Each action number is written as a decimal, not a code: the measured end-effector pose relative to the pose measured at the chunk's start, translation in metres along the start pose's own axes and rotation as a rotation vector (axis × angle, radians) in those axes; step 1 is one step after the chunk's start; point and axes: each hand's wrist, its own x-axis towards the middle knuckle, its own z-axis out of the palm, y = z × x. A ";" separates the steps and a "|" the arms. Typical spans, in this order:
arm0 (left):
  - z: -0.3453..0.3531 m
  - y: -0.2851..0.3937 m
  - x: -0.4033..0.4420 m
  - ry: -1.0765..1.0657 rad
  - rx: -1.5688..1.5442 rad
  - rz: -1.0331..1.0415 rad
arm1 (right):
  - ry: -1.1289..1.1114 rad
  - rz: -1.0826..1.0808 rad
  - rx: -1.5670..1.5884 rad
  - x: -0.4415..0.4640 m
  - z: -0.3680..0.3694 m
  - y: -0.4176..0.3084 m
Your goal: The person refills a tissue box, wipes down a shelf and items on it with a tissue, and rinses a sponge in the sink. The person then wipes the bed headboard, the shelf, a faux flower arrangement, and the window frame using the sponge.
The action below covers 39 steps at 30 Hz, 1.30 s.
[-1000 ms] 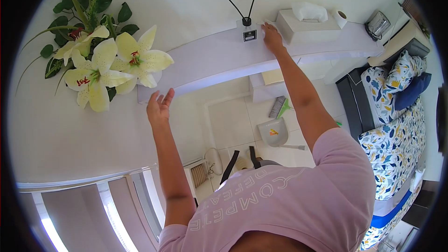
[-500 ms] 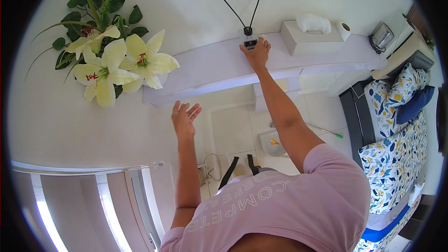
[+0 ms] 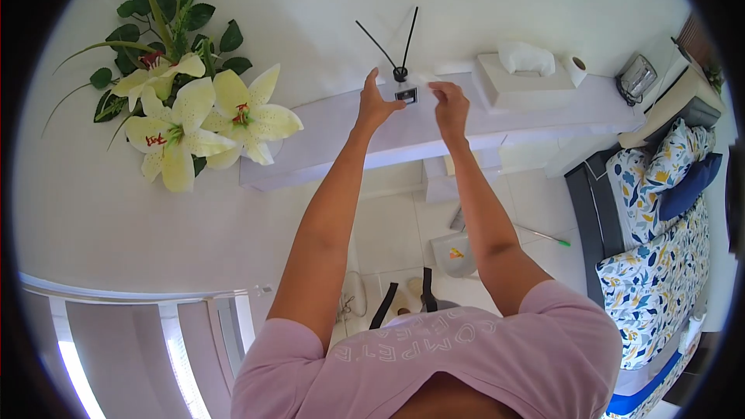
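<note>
A reed diffuser (image 3: 407,95), a small clear bottle with a black collar and a dark label, stands on the white shelf (image 3: 326,128) against the wall. Two black sticks rise from it in a V. My left hand (image 3: 378,106) is at its left side, thumb and fingers apart, the thumb tip at or very near the glass. Just right of the bottle, my right hand (image 3: 452,111) has its fingers bent and drawn together. Something pale shows by those fingertips, too faint against the shelf to name.
On the shelf to the right are a white tissue box (image 3: 524,85), a paper roll (image 3: 574,70) and a shiny metal appliance (image 3: 638,74). Large artificial lilies (image 3: 182,128) fill the left. Below are a bin (image 3: 452,256) and a bed (image 3: 656,264).
My left hand has risen from below the shelf to the bottle's left side. My right hand has let go of the diffuser and moved slightly right and down.
</note>
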 end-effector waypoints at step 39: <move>-0.105 0.042 -0.272 0.351 -0.074 -0.482 | -0.615 -0.375 -0.209 -0.066 0.190 -0.073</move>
